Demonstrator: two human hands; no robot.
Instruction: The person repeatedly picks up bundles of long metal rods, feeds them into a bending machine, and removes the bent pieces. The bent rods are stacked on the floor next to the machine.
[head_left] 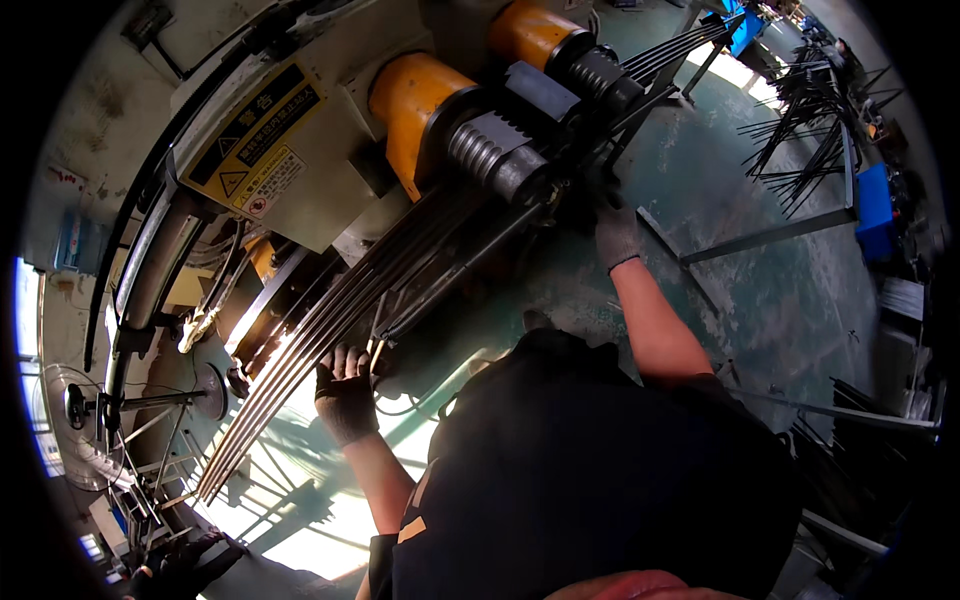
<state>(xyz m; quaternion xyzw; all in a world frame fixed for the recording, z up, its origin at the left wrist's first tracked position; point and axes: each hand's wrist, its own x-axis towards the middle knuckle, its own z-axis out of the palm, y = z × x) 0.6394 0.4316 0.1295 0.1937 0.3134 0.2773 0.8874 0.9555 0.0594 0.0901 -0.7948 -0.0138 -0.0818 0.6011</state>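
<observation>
My left hand (346, 398), in a dark work glove, is raised beside a bundle of long thin metal rods (300, 345). Its fingers point up toward the lowest rods, slightly curled and a little apart; whether they touch the rods is unclear. The rods slope from the lower left up to the rollers of a machine. My right hand (617, 232), also gloved, reaches to the machine's right end, by a dark ribbed roller (500, 160). Deep shadow hides its fingers and anything in them. A slim bar (450, 278) runs below the rods between my hands.
The machine has orange housings (415, 105) and a yellow-black warning label (255, 130). A fan (80, 410) stands at left. On the right are a metal stand (775, 237), piled dark rods (800, 135) and a blue bin (875, 212). More rods (675, 55) extend beyond the machine.
</observation>
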